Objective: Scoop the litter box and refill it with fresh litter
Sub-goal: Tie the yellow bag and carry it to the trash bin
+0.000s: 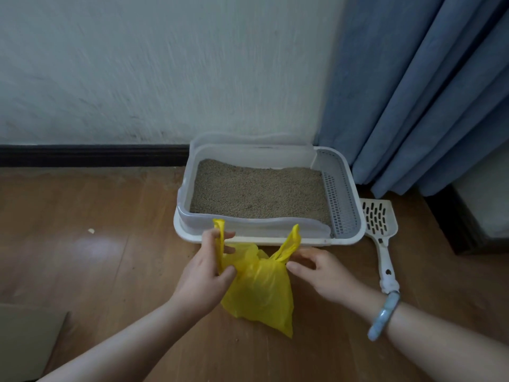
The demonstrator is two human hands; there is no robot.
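While the yellow thin plastic carrier bag (259, 288) hung low over the brown wooden floor (96, 244), the person's two hands held it by its handles. The left hand (203, 271) gripped the left handle loop, its fingers (228, 235) curled round the strip and the thumb pressed against the bag's side. The right hand (322, 274) was at the base of the right handle, thumb and curled fingers clamped on the plastic there, while the tip of that handle stood up free above them. A pale blue bangle (384, 315) sat on the right wrist.

Just beyond the bag stood the white rectangular plastic litter box (256, 239), set against the pale wall (165, 64). It had a translucent raised rim and a grey perforated step (338, 199) at its right end. Beige granular litter (259, 191) covered its floor, banked a little higher toward the back wall. The white slotted plastic litter scoop (380, 219) lay flat on the floor just beside the box's right side, its handle pointing toward the person and ending near the bangle. Blue pleated curtains (427, 92) hung behind the box's right corner, and a flat tan sheet (27, 340) lay at the lower left
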